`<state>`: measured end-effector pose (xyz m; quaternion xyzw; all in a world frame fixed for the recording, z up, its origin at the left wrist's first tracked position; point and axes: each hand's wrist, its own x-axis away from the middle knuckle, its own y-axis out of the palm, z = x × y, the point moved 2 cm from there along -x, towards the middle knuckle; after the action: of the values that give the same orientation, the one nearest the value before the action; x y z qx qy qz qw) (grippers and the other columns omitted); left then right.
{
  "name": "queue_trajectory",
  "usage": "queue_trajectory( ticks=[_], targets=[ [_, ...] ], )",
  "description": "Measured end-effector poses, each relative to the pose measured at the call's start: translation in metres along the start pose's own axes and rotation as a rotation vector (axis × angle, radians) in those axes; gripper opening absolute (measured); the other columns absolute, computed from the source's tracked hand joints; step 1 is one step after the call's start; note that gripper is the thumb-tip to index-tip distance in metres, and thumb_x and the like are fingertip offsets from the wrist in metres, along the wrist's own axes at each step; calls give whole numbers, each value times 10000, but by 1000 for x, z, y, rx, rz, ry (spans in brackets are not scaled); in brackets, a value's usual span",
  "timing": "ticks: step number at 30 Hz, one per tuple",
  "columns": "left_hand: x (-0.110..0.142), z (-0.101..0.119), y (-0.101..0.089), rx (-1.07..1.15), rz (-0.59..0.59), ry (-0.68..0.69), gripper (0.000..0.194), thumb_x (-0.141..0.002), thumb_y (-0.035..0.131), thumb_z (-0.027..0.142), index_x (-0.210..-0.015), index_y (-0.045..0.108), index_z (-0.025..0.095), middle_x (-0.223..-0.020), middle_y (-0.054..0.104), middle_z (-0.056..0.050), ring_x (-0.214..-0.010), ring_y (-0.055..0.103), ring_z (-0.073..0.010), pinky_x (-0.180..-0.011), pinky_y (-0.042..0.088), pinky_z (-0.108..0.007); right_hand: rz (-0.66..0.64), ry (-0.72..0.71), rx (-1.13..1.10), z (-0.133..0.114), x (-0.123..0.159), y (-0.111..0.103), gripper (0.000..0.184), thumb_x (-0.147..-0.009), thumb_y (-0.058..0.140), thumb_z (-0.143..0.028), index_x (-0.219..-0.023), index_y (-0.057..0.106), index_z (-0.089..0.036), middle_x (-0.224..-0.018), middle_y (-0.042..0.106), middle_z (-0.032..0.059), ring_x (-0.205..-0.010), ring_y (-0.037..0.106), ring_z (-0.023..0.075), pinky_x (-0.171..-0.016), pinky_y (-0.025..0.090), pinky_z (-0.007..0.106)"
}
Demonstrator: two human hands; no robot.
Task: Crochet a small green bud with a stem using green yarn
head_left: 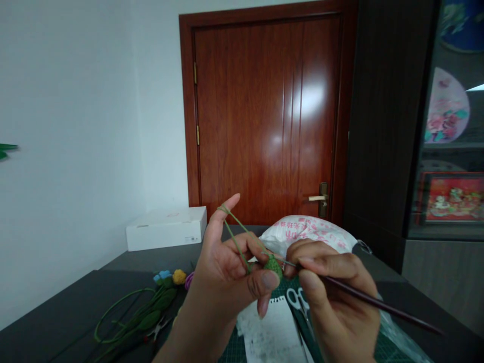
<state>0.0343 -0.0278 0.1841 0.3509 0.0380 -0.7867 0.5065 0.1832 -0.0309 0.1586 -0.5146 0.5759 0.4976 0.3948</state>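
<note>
In the middle of the head view, my left hand [230, 272] pinches a small green crochet piece [273, 266] between thumb and fingers. Green yarn [237, 245] loops over its raised index finger and runs down to the piece. My right hand [336, 287] grips a crochet hook [381, 304] with a dark, long handle, held much like a pen. The hook's thin metal shaft reaches left to the green piece, at or in its top edge. Whether a loop sits on the hook tip is too small to tell.
Below the hands lie a notepad [270, 330], white-handled scissors [298, 301] and a green cutting mat [232, 348]. Crocheted flowers [179, 277] with green stems and leaves are at left, near pliers [157, 330]. A white box [166, 229] and a white plastic bag [310, 231] stand at the back.
</note>
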Motion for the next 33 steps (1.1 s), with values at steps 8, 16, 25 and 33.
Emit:
queue_trajectory(
  ticks=[8,16,25,33],
  targets=[
    [2,0,3,-45,12,29,1285,-721,881,81,-1585,11,465,-799,655,58,-601,614,-103,-523,500,-152,147,294,-196,7,7,5,115,-881,785,-285,-838,681,-258,-760,689,5,-697,646,165,-654,525,314],
    [4,-5,5,-136,24,125,1269,-740,865,84,-1579,10,499,-822,665,54,-691,657,-147,-671,568,-266,286,588,-385,9,7,10,310,-953,690,-403,-733,550,-235,-629,621,-30,-616,562,125,-654,490,275],
    [5,2,10,-172,117,106,1244,-717,862,48,-1585,60,435,-808,651,57,-709,631,-140,-694,582,-254,426,970,-655,13,3,21,403,-730,880,-411,-665,546,-195,-568,533,-40,-527,483,94,-494,389,202],
    [2,3,2,-114,16,40,1181,-743,845,69,-1590,91,398,-820,693,21,-682,644,-146,-560,482,-188,159,614,-484,15,-9,5,318,-981,597,-324,-689,538,-214,-625,519,-23,-630,473,141,-647,406,289]
  ],
)
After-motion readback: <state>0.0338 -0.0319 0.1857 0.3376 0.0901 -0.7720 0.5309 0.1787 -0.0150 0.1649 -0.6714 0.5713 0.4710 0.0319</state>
